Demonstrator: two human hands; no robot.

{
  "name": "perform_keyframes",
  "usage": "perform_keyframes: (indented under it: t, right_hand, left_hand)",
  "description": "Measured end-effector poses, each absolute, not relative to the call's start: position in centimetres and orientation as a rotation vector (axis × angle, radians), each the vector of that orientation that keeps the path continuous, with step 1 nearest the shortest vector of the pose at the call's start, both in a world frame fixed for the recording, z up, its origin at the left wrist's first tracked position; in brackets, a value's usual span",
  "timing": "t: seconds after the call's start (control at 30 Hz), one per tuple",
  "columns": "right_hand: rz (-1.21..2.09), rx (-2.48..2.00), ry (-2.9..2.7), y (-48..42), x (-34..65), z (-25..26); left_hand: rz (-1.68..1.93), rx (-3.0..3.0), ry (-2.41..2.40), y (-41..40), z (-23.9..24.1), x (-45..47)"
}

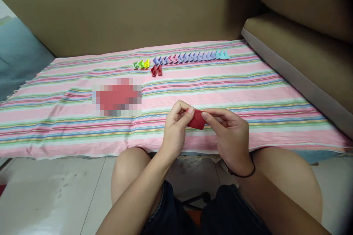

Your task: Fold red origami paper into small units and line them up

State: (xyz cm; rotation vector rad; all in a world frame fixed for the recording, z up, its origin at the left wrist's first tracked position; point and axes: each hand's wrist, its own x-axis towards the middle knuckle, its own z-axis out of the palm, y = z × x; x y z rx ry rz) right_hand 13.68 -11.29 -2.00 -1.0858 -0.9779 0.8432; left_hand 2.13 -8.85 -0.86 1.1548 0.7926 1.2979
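The red paper (196, 120), a small creased piece, is held over the striped cloth (220, 84) near its front edge; whether it touches the cloth cannot be determined. The left hand (175, 126) is clamped on its left edge, thumb on the near face and bent forefinger behind. The right hand (234, 136) pinches its upper right corner between thumb and forefinger; a black band (244, 174) circles that wrist. The lower edge of the red paper hangs free between the two grips. On the person's side of it, the left knee (129, 165) and right knee (286, 176) stand to either side. Beyond the red paper, a wide run of cloth gives working room up to a row of folded pieces (190, 57), mainly purple, some pink, with light blue at the right end. Two dark red folded pieces (153, 71) stand beyond it to the left; green and yellow folded pieces (141, 64) stand farther left. Nearer, left of the red paper, is a pixelated patch (117, 96), contents not identifiable. The tan backrest (138, 14) bounds the far side; stacked cushions (298, 58) bound the right, well apart from the red paper.
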Motion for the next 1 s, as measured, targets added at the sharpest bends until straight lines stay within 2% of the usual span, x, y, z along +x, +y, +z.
perform_keyframes:
  t: [0.27,0.47,1.0]
  right_hand:
    - [0.821,-1.096,-0.909,-10.8,14.3,-2.2]
    - [0.84,-1.079,-0.887,-10.4,14.6,-2.4]
    - [0.865,-1.089,-0.975,-10.5,14.7,-2.2]
  left_hand:
    - [1.332,1.096,0.747,-8.1,-0.2,0.9]
    - [1.342,1.19,0.954,-8.1,0.0,0.8]
    - [1.337,1.059,0.876,-8.3,-0.8,1.5]
